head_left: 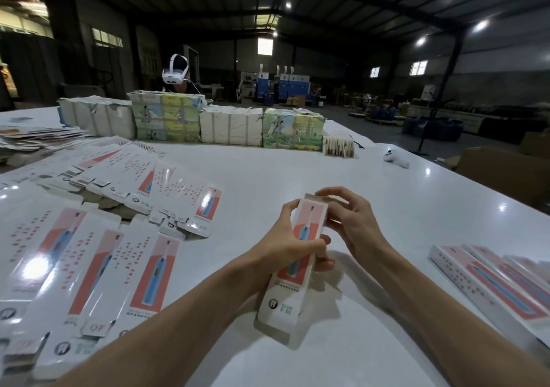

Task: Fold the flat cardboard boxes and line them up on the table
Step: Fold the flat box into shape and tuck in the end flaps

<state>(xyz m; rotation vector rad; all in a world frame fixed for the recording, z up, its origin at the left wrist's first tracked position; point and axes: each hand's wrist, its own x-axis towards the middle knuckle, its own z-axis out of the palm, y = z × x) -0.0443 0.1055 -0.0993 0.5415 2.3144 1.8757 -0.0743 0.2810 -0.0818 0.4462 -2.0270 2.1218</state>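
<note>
White, glossy table (297, 172) fills most of the view and carries everything else. Across its left side lies a wide, overlapping spread of flat cardboard boxes (89, 261), white with a coral panel and a blue toothbrush printed on each. Along the far edge stands a row of strapped bundles (190, 121), some plain white and some printed in green and yellow, with a person in a white headset (175, 72) behind them. At the right edge, folded boxes (500, 285) lie side by side, touching, with their long sides parallel.

Near the middle, above the tabletop, is one box (293, 267) of the same print, opened into a long sleeve shape and tilted with its near end low. The left hand (285, 246) grips it round the middle, fingers wrapped across the printed face. The right hand (351, 220) is curled round the far end, fingertips over its top edge; it seems to be working the end flap, though the fingers hide that flap. Well apart, near the far right of the table, lies a small white controller (395, 158).
</note>
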